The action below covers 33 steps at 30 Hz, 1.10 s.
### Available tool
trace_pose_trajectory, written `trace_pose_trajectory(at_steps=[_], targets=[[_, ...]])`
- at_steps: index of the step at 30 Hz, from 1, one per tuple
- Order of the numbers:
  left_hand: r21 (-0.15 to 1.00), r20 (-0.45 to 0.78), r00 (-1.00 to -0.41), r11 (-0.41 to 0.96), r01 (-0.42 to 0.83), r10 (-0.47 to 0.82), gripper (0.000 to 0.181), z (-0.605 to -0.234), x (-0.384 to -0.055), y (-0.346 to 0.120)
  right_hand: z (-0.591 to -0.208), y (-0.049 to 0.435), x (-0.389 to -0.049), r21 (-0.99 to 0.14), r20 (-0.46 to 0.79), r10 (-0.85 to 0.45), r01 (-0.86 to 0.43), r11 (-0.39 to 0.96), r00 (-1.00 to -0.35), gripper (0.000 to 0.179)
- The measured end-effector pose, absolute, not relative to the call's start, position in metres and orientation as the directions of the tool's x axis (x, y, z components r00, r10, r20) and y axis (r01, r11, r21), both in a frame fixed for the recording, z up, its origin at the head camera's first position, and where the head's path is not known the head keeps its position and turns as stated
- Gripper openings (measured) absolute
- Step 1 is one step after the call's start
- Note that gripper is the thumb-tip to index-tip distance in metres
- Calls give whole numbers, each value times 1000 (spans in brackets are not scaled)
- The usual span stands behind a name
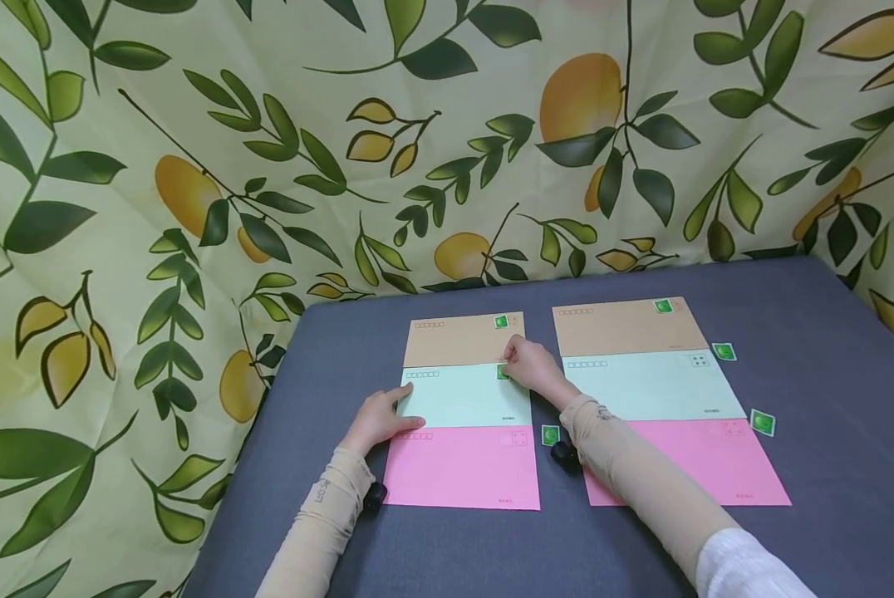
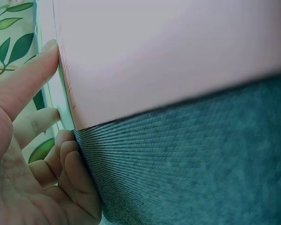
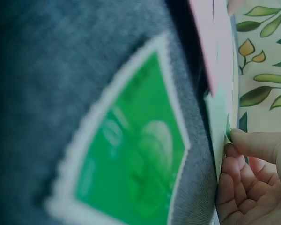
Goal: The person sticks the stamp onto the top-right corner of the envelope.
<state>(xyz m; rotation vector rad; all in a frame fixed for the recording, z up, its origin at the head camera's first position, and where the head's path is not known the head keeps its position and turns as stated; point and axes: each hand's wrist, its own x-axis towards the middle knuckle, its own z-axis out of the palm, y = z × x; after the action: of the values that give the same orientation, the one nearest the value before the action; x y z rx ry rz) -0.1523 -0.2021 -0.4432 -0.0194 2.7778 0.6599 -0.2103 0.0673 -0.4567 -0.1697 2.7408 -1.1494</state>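
Observation:
On the left, tan [image 1: 454, 342], mint [image 1: 458, 399] and pink [image 1: 462, 473] envelopes lie in a column, edges meeting or overlapping. My left hand [image 1: 378, 419] rests at their left side, thumb spread from the fingers: fingertips on the mint envelope, thumb by its border with the pink one. With curled fingers, my right hand [image 1: 532, 365] pinches a green stamp [image 1: 503, 372] at the mint envelope's upper right corner. In the right wrist view, the thumb [image 3: 253, 143] meets that stamp's edge. Another green stamp [image 1: 501, 321] sits on the tan envelope's upper right corner.
A second column of tan [image 1: 619, 328], mint [image 1: 641, 386] and pink [image 1: 709, 457] envelopes lies to the right, partly under my right forearm. A stamp [image 1: 664, 306] is on its tan envelope. Loose stamps lie between the columns [image 1: 550, 435] and at the right [image 1: 724, 351].

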Motion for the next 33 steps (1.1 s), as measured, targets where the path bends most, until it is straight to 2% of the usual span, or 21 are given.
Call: trace_pose_trajectory(at_steps=[8,21,26,33], targets=[[447,-287,-956,891,-81,57,72,-442,-153,-202,-454,63,-209,-617,-110,-201,-91,782,-973,11],[445,-292,-954,892,-81,59,72,-444,-154,-203,-453,57,-210,-544,-146,-246,-129,829,-958,8],[434,-277,-957,900,-44,87,71,-442,-154,-203,-453,57,-211,-494,-126,-268,-174,852,-955,11],[424,-279,-956,905,-39,90,71,-441,-152,-204,-453,57,-208,-503,-143,-280,-174,846,-949,13]])
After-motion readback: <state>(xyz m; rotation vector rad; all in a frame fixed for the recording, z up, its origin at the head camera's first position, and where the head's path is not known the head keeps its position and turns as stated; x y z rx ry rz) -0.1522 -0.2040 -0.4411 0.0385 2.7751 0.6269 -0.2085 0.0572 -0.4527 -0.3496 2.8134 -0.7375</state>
